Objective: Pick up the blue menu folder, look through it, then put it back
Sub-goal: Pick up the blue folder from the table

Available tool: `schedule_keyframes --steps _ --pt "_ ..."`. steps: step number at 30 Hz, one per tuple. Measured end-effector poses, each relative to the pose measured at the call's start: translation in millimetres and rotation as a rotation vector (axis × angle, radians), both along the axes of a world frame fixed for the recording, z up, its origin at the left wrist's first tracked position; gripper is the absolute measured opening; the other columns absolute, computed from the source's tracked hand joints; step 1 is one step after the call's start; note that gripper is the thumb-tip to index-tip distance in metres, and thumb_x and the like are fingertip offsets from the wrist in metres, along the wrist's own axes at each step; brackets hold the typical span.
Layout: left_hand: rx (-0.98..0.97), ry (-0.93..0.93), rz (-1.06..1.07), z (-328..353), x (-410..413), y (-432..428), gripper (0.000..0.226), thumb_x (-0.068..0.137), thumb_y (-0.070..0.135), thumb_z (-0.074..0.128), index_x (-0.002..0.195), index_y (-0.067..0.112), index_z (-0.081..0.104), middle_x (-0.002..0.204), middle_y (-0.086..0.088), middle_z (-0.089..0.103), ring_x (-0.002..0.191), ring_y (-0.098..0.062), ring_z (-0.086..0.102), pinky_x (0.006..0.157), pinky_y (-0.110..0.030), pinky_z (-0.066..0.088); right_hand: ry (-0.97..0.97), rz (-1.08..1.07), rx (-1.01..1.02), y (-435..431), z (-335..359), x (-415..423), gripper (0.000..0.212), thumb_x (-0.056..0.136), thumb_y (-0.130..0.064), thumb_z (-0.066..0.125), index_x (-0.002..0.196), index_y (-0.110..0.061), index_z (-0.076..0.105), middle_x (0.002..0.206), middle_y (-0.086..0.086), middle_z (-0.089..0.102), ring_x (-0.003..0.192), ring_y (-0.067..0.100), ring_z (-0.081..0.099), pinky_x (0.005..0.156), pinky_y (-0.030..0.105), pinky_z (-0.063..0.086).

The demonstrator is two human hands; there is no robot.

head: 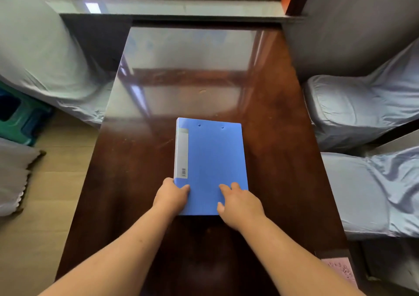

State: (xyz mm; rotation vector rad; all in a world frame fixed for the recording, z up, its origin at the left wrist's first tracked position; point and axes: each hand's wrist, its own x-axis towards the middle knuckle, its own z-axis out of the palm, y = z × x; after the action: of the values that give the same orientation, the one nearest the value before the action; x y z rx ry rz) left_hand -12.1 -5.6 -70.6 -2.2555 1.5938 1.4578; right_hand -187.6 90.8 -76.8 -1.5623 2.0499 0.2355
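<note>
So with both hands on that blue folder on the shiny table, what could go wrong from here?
1. The blue folder lies closed on a glossy table; it might slide away rather than lift.
2. The left hand wraps only the near spine corner, and the right hand lies loosely on the cover, so the folder could tip or fall open when raised.
3. Any loose pages inside might spill; the contents are hidden.

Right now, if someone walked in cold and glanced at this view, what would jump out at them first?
The blue folder, lying closed on the dark glossy table, stands out most. The left hand grips its near left corner and the right hand rests on its near right corner. Grey-covered chairs flank the table.
</note>
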Motion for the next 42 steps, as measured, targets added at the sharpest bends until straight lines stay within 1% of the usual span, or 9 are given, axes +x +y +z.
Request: schedule_keyframes --steps 5,8,11,14,21,28,33,36,42 --pt "-0.112 0.353 0.14 37 -5 -14 0.022 0.1 0.026 0.063 0.121 0.017 0.061 0.113 -0.007 0.075 0.094 -0.026 0.075 0.08 -0.049 0.063 -0.293 -0.575 -0.08 -1 28 -48 0.073 0.097 -0.054 0.057 0.159 -0.024 0.033 0.15 0.008 0.055 0.12 0.035 0.067 0.088 0.042 0.055" --pt "-0.125 0.549 0.212 79 -12 -26 0.022 0.103 0.019 0.062 0.124 0.011 0.061 0.119 -0.015 0.075 0.101 -0.034 0.075 0.092 -0.061 0.06 -0.893 -0.953 -0.103 -7 67 -74 0.049 0.106 -0.036 0.059 0.15 -0.018 0.047 0.12 0.009 0.076 0.083 0.029 0.081 0.06 0.036 0.061" --pt "-0.249 0.64 0.181 137 -17 -43 0.033 0.101 0.018 0.065 0.133 0.015 0.058 0.123 -0.014 0.075 0.104 -0.033 0.075 0.095 -0.059 0.059 -1.141 -0.877 -0.287 -16 123 -92 0.025 0.11 -0.02 0.051 0.132 -0.023 0.062 0.1 0.006 0.084 0.071 0.026 0.08 0.05 0.032 0.061" --pt "-0.54 0.463 -0.062 210 -18 -50 0.086 0.084 0.042 0.08 0.156 0.04 0.032 0.119 0.012 0.068 0.102 -0.015 0.07 0.093 -0.04 0.056 -1.254 -0.769 -0.475 -28 186 -96 0.023 0.111 -0.015 0.049 0.129 -0.022 0.062 0.114 0.008 0.082 0.089 0.034 0.081 0.059 0.038 0.066" --pt "-0.709 0.034 -0.479 303 -9 -16 0.155 0.018 0.1 0.068 0.131 0.076 -0.035 0.133 0.01 0.039 0.13 -0.02 0.055 0.1 -0.046 0.054 -1.352 -0.562 -0.735 -14 274 -91 0.034 0.111 0.0 0.04 0.135 -0.015 0.059 0.131 0.011 0.076 0.12 0.031 0.072 0.093 0.039 0.062" --pt "-0.833 0.066 -0.489 306 0 12 0.151 0.022 0.106 0.058 0.142 0.071 -0.026 0.118 0.019 0.036 0.12 -0.018 0.06 0.088 -0.04 0.056 -1.498 -0.611 -0.69 17 292 -93 0.033 0.105 0.005 0.045 0.131 -0.006 0.06 0.127 0.023 0.076 0.111 0.042 0.075 0.076 0.049 0.067" --pt "-0.965 0.032 -0.529 304 5 22 0.15 0.033 0.109 0.051 0.162 0.051 0.0 0.129 0.014 0.047 0.116 -0.022 0.064 0.086 -0.043 0.057 -1.616 -0.7 -0.598 29 295 -98 0.048 0.113 -0.042 0.036 0.143 -0.013 0.059 0.135 0.021 0.072 0.123 0.043 0.068 0.105 0.067 0.047" --pt "-1.031 0.004 -0.549 306 8 26 0.145 0.04 0.108 0.048 0.164 0.044 0.007 0.129 0.008 0.051 0.113 -0.026 0.065 0.085 -0.044 0.056 -1.642 -0.677 -0.59 31 290 -101 0.072 0.105 -0.063 0.033 0.144 -0.009 0.061 0.101 0.013 0.083 0.087 0.025 0.08 0.072 0.042 0.065" --pt "-1.09 0.092 -0.518 315 15 25 0.124 0.065 0.103 0.023 0.161 0.027 0.035 0.14 -0.003 0.065 0.123 -0.031 0.065 0.092 -0.046 0.053 -1.51 -0.619 -0.696 23 301 -92 0.058 0.086 -0.023 0.079 0.141 -0.02 0.061 0.118 0.013 0.079 0.09 0.039 0.076 0.066 0.054 0.063"
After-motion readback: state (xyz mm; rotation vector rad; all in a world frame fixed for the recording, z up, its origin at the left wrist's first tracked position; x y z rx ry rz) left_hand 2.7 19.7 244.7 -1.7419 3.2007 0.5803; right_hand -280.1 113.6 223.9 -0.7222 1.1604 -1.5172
